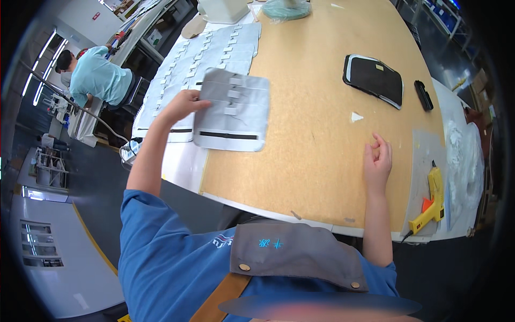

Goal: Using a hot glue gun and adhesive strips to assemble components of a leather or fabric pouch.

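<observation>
My left hand (185, 105) pinches the left edge of a light grey fabric panel (249, 115) between thumb and fingers. The panel has rounded corners, a column of small white tabs and a black strip near its lower edge. Beneath and behind it, similar grey panels (214, 56) with rows of white tabs overlap along the table's left side. My right hand (379, 155) rests over the wooden tabletop (306, 155), fingers loosely bent and apart, holding nothing. Beyond it lie a white scrap (357, 116) and a black padded piece with pale trim (374, 80).
A yellow glue gun (431, 201) lies on a grey board at the right edge, beside clear plastic (464, 161). A black stapler-like tool (423, 96) is farther back. A whitish container (223, 9) and a plastic-wrapped roll (286, 9) stand at the far end. Another person (102, 75) works at the left.
</observation>
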Available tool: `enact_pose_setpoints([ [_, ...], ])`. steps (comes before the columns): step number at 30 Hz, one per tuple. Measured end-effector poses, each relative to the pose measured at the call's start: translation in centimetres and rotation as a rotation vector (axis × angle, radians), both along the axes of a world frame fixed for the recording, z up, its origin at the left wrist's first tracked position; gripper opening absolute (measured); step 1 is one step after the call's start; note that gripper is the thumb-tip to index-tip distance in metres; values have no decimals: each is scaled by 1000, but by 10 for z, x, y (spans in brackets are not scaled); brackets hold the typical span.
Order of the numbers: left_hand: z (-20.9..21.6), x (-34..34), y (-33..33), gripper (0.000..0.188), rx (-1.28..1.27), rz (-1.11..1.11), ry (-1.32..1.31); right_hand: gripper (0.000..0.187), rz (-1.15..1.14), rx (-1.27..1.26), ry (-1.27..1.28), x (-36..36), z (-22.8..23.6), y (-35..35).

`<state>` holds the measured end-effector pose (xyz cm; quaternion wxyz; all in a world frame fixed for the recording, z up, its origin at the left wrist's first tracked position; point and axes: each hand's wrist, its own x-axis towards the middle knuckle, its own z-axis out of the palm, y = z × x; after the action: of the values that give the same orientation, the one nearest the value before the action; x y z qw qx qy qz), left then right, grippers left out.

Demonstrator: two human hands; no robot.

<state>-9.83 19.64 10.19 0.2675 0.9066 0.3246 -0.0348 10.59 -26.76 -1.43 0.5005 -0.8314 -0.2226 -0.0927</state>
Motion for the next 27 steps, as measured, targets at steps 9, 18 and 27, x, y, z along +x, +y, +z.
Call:
enact_pose_setpoints([
  [9, -24, -5, 96, 42, 191, -27, 98, 23, -13, -19, 12, 5, -10, -8],
  [18, -39, -15, 69, 32, 289, 254, -317, 14, 29, -65, -9, -9, 16, 5],
  [27, -55, 19, -145, 14, -1380, 91, -127, 38, 89, -421, -560, 115, 56, 54],
])
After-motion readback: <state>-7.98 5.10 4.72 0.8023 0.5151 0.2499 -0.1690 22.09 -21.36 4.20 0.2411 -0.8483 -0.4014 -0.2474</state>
